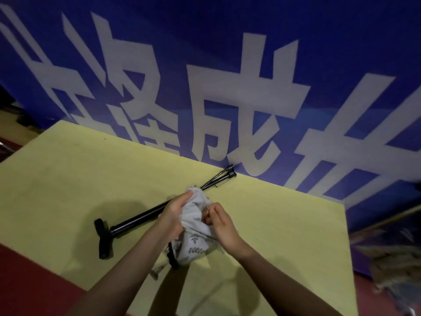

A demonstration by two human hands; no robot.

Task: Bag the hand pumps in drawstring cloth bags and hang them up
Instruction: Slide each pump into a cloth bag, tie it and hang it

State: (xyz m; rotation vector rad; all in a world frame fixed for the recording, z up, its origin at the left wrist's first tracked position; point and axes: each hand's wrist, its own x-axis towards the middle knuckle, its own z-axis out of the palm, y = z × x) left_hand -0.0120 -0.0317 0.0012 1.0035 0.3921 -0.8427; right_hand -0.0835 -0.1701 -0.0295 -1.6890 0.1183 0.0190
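A blue banner (227,65) with big white characters stands behind a yellow-green surface (68,179). One black hand pump (136,218) lies on the surface near the banner; nearer than it, one leaf-printed cloth bag (193,215) is held. The left hand (174,215) grips the bag with curled fingers, and the right hand (219,221) pinches its edge.

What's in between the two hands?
In the head view, the bunched white cloth bag sits between the left hand and right hand; both grip it.

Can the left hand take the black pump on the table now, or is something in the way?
Probably not at once: the left hand grips the cloth bag. The black pump itself lies uncovered beside it on the table.
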